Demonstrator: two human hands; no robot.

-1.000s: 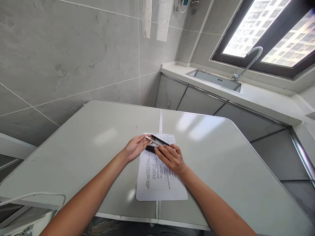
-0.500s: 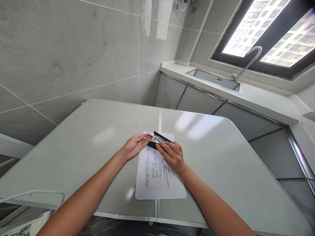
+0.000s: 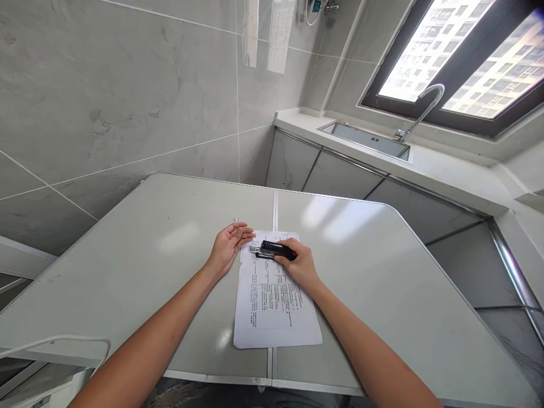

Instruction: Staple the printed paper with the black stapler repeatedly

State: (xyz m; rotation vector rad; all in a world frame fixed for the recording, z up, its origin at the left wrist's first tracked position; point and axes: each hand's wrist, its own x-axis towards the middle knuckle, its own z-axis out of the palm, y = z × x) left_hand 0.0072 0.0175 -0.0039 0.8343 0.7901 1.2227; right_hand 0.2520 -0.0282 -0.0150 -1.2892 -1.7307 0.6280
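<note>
A black stapler [image 3: 272, 249] lies across the upper part of a printed sheet of paper [image 3: 278, 337]. My right hand [image 3: 301, 263] is closed round its right end. From the stapler's left end a silver metal part sticks out past the black body. My left hand [image 3: 229, 243] is just left of the stapler, at the paper's upper left edge. Its fingers are stretched out, a little bent, and no object shows in them. Beyond its fingertips a tiny light piece [image 3: 237, 219] lies on the table, too small to name.
The pale folding table [image 3: 127, 272] has a metal seam [image 3: 275, 209] down its middle. Behind it are a tiled wall [image 3: 170, 85], a counter with a sink [image 3: 365, 140] and a tap [image 3: 433, 102]. A white cable [image 3: 63, 339] crosses the lower left corner.
The stapler was spread open and tilted between both hands. Now its top is folded down and it rests lower, level over the paper. My left hand has come away from it.
</note>
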